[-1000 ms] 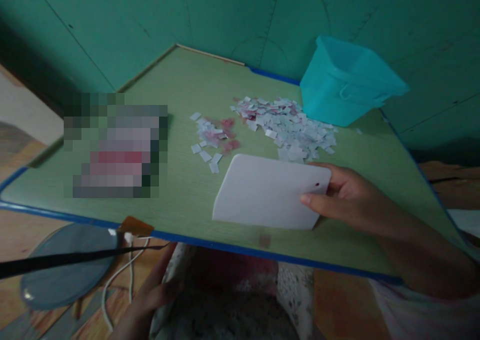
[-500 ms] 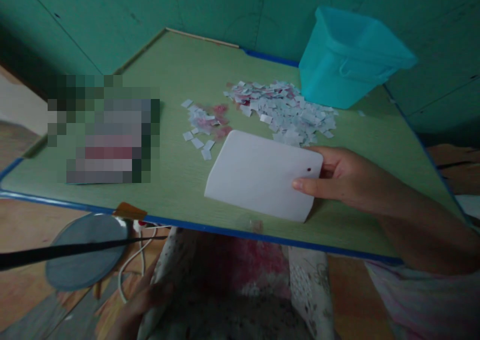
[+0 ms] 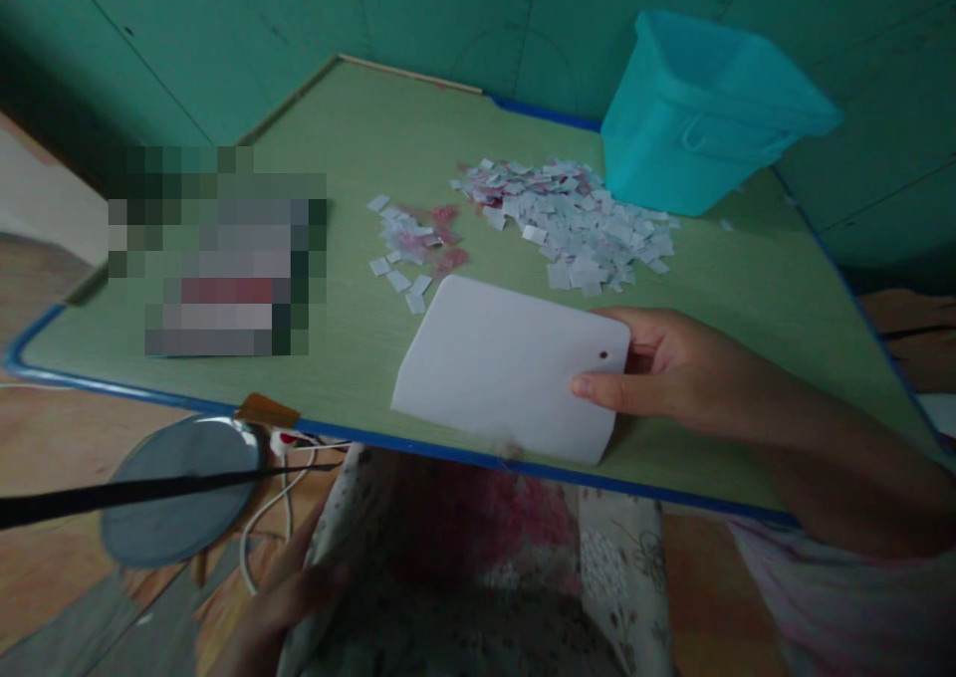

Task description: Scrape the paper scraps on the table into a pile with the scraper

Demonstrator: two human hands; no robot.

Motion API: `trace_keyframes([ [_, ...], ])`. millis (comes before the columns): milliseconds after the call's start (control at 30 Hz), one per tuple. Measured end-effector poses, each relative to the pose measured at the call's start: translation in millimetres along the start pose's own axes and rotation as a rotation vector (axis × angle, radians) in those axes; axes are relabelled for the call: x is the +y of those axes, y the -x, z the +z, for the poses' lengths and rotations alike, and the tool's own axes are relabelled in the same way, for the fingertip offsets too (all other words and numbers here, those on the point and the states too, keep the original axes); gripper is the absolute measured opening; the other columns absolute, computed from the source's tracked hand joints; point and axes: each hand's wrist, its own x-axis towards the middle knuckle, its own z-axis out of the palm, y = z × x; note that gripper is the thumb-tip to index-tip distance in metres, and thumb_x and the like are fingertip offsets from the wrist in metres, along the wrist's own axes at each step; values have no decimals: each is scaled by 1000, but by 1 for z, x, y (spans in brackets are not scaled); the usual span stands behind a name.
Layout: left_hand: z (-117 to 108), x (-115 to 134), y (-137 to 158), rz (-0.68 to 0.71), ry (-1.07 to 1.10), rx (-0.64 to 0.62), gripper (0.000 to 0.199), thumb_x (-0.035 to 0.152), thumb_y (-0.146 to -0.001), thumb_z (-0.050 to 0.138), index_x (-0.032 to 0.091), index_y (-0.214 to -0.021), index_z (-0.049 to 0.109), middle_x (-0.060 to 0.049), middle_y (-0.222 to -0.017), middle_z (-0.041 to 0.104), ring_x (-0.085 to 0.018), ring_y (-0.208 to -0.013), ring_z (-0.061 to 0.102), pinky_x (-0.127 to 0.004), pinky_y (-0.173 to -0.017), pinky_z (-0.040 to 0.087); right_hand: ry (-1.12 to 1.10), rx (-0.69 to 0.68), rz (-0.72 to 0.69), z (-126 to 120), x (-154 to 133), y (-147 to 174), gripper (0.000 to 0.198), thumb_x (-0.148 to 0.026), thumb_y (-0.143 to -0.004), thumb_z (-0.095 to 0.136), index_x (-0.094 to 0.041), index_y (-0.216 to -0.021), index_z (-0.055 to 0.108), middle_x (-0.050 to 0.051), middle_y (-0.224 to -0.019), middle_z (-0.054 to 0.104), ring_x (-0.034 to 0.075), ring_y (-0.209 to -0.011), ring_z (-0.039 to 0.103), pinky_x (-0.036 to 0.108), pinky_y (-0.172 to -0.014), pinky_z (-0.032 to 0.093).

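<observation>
L hand (image 3: pixel 300 595) blurry; tbl (image 3: pixel 351 358) obj. (image 3: pixel 231 279) pixelated.

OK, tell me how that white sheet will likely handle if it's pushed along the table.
The white sheet is probably fairly stiff: gripped near one end by the right hand, it shows no obvious droop. It seems light for its size, looking thin. Its smooth-looking face suggests it may slide easily.

White sheet (image 3: pixel 500 368) in right grip (image 3: pixel 672 370), scraps (image 3: pixel 583 224)

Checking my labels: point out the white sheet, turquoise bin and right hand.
White sheet (image 3: pixel 500 363), head view: middle of its face.
Turquoise bin (image 3: pixel 661 159), head view: outer wall.
Right hand (image 3: pixel 676 366), head view: its middle.
</observation>
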Motion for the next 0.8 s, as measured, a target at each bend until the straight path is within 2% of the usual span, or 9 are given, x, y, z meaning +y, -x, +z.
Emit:
trace_keyframes([
  [100, 10, 8, 7, -70, 51, -43, 64, 28, -46, 71, 33, -109, 61, 3, -79, 76, -33, -99, 63, -35, -65, 58, -3, -6, 15, 1, 0, 1, 27, -25, -70, 65, -22, -97, 65, -2, -80, 70, 15, -71, 66, 25, -57, 54],
  [233, 17, 14, 14, -328, 212, -78, 75, 27, -53, 69, 37, -124, 46, 6, -80, 76, -29, -92, 67, -35, -65, 58, 2, -35, 34, 3, 0, 3, 31, -25, -72, 64, -24, -103, 63, -2, -83, 71, 16, -74, 66, 26, -60, 54],
  [300, 16, 14, 15, -390, 264, -68, 79, 26, -54, 70, 39, -127, 41, 8, -81, 76, -25, -91, 67, -31, -66, 58, 0, -43, 24, 4, 0, 4, 32, -25, -73, 63, -25, -105, 63, -2, -84, 71, 16, -76, 66, 26, -61, 54],
  [467, 8, 8, 11, -361, 182, -31, 78, 28, -51, 74, 34, -125, 47, 4, -80, 76, -26, -80, 70, -30, -61, 58, -21, -64, 28, 5, -1, 5, 31, -25, -74, 62, -24, -105, 62, -2, -89, 71, 16, -78, 66, 25, -62, 54],
  [633, 8, 7, 9, -357, 139, -21, 74, 29, -52, 73, 30, -123, 51, 1, -76, 76, -29, -81, 70, -35, -61, 59, -44, -91, 54, 3, -5, 6, 28, -25, -73, 64, -23, -100, 63, -2, -88, 71, 15, -75, 66, 24, -61, 54],
  [700, 11, 10, 9, -359, 132, -8, 76, 29, -51, 73, 31, -123, 50, 1, -76, 76, -31, -81, 69, -37, -59, 59, -56, -39, 32, 2, -4, 5, 26, -26, -71, 65, -23, -97, 65, -2, -86, 71, 15, -73, 65, 24, -59, 53],
  [800, 16, 13, 7, -287, 115, -20, 81, 25, -45, 73, 32, -123, 50, 2, -78, 76, -32, -82, 69, -38, -60, 59, -96, 119, -30, -2, -1, 2, 22, -26, -70, 67, -23, -92, 66, -2, -86, 71, 15, -72, 65, 25, -61, 53],
])
